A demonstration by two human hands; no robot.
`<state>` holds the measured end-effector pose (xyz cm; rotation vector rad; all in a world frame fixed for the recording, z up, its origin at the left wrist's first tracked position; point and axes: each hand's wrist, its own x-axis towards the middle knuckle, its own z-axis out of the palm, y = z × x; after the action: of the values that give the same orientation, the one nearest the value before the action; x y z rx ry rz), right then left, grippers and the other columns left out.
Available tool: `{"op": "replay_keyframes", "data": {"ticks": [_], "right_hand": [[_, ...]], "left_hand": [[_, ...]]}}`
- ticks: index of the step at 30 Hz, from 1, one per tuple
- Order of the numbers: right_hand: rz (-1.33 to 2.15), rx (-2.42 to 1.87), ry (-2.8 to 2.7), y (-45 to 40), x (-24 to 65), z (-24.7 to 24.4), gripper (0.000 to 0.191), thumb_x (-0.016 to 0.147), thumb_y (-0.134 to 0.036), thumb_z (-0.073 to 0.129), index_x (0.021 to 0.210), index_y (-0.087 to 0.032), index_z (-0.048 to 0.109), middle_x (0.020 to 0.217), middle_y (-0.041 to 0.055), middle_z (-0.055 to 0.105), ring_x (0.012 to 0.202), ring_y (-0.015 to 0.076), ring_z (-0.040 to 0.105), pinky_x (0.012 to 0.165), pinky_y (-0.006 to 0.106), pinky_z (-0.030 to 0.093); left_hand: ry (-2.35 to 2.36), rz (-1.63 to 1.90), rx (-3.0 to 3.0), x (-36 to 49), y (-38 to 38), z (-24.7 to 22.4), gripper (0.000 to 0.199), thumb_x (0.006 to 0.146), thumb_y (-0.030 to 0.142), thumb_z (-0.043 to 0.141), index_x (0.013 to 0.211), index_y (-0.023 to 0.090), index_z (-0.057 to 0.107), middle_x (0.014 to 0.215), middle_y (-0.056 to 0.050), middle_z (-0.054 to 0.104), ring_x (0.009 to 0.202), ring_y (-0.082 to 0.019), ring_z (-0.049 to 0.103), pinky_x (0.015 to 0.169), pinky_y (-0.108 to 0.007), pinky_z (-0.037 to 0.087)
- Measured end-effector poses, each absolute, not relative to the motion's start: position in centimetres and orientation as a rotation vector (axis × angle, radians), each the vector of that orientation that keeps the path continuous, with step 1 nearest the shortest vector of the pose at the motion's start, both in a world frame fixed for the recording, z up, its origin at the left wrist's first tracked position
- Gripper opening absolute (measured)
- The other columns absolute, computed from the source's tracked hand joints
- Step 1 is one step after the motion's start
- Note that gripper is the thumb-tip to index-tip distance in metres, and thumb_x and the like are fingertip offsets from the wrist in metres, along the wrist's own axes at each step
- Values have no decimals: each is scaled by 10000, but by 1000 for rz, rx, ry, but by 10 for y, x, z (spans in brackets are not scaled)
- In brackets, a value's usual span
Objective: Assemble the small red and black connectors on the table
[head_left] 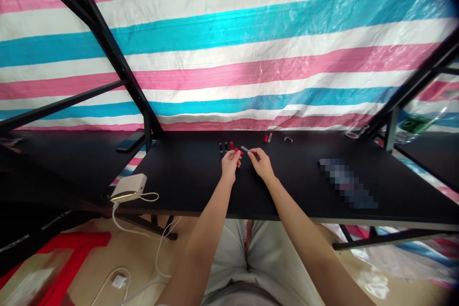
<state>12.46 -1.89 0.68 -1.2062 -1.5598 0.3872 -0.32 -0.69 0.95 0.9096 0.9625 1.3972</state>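
Note:
My left hand is over the black desk, its fingers pinched on a small red cylinder, perhaps a cap. Close by on the right, my right hand pinches a thin clear tube, which points up and left toward the red piece. Whether the two pieces touch is too small to tell. Just beyond my left hand are two small black cylinders and a red one in a row. Farther back lie another red cylinder, a clear tube and several tiny dark-and-silver pieces.
The black desk has a blurred-out flat object at right and a white box with cables at its left edge. A phone lies farther left. Black metal frames flank a striped sheet. A clear container sits back right.

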Motion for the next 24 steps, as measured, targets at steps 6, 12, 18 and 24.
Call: {"op": "replay_keyframes", "data": {"ticks": [6,12,18,24], "right_hand": [[411,-1132,-1616,-19,124,9,237,822,-382,427,845,-207,585,834,42,567,743,146,530,650,278,439],[390,-1132,-1637,-15,125,3,225,802,-373,475,865,-214,621,881,53,545,780,152,531,671,285,449],[418,-1141,-1734,-12,126,-5,210,789,-351,505,878,-208,631,775,34,537,676,130,507,626,262,438],[488,-1150,-1833,-13,124,-7,202,777,-332,506,881,-198,616,760,22,591,640,122,518,613,247,427]], "left_hand": [[982,1277,1142,2,-12,9,275,622,342,653,785,132,578,659,-9,577,451,-52,471,418,-185,334],[909,1289,1018,0,-11,10,203,675,301,551,779,126,565,711,-36,591,446,-58,484,410,-186,324],[986,1349,1013,-1,-12,9,176,685,294,517,729,129,557,602,6,533,378,-35,407,373,-179,258],[1002,1324,1048,-1,-13,9,132,659,261,549,706,138,539,579,30,500,367,-21,368,369,-175,226]]}}
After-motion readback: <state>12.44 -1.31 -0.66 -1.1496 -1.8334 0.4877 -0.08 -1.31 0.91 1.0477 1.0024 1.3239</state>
